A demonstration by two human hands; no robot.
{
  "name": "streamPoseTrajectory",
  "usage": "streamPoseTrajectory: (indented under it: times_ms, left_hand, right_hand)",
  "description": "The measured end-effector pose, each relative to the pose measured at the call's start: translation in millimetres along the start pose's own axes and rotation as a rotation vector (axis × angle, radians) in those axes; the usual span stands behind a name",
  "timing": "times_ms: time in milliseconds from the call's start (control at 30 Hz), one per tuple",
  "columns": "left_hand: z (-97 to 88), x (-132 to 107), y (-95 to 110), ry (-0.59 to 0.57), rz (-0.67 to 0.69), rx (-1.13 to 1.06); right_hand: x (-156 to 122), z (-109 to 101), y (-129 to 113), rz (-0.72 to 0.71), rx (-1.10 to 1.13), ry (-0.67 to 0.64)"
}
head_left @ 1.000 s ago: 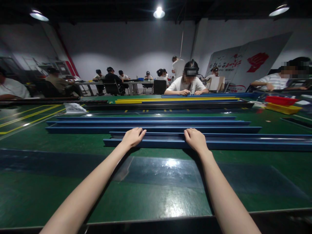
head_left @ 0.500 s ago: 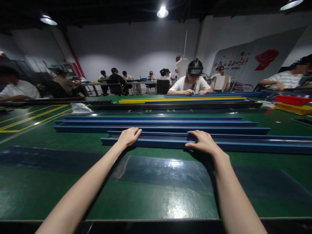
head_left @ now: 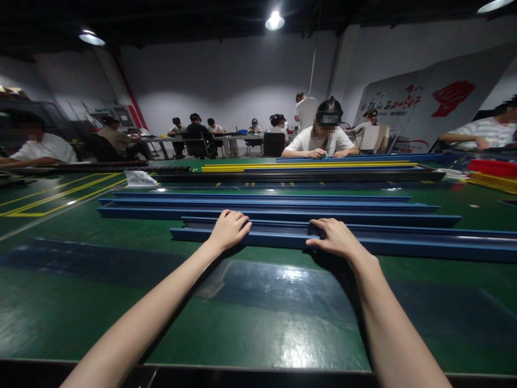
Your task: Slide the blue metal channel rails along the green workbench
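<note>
A long blue channel-shaped profile (head_left: 274, 238) lies crosswise on the green tabletop, its right end beyond the picture's edge. My left hand (head_left: 229, 230) is closed over the profile near its left end, fingers reaching across the far wall. Further right, my right hand (head_left: 334, 237) grips the same profile, thumb at the near wall and fingers on the far one. The palm side of the left hand is hidden. Behind it, several similar blue profiles (head_left: 278, 214) lie parallel.
A clear plastic strip (head_left: 283, 285) lies across the near tabletop. Beyond are black and yellow profiles (head_left: 234, 168), a small plastic bag (head_left: 140, 179) and a red bin (head_left: 493, 167) on the right. A co-worker (head_left: 323, 137) sits opposite; several other people work farther back.
My left hand has slid right along the blue profile, nearer to the right hand. My right hand keeps its grip. The view has turned slightly left.
</note>
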State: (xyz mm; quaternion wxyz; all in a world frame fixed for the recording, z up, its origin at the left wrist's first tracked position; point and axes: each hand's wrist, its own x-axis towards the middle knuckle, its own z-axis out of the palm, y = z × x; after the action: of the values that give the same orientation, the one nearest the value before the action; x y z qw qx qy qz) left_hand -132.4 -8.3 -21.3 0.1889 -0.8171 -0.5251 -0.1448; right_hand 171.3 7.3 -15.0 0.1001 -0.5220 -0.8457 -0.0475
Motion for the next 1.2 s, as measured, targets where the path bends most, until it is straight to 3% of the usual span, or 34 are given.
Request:
streamPoseTrajectory:
  times_ms: [167, 267, 433, 733, 1033, 1200]
  left_hand:
    - [6.1, 21, 47, 0.057, 0.074, -0.061]
    - [10.7, 34, 71, 0.017, 0.015, -0.097]
    - [17.6, 44, 84, -0.026, -0.058, -0.059]
    - [16.9, 39, 62, -0.018, -0.088, -0.051]
    - [16.7, 17, 10, -0.037, -0.155, -0.008]
    - [14.7, 4, -17, -0.062, -0.154, 0.023]
  right_hand:
    - [6, 6, -20, -0.03, -0.016, 0.029]
    - [9, 12, -33, -0.048, -0.025, 0.076]
    - [10, 20, -41, -0.072, -0.034, 0.125]
    - [6, 19, -27, -0.081, 0.045, 0.203]
    - [-2, 17, -2, 0.003, 0.085, 0.243]
    - [-4, 17, 4, 0.041, 0.091, 0.203]
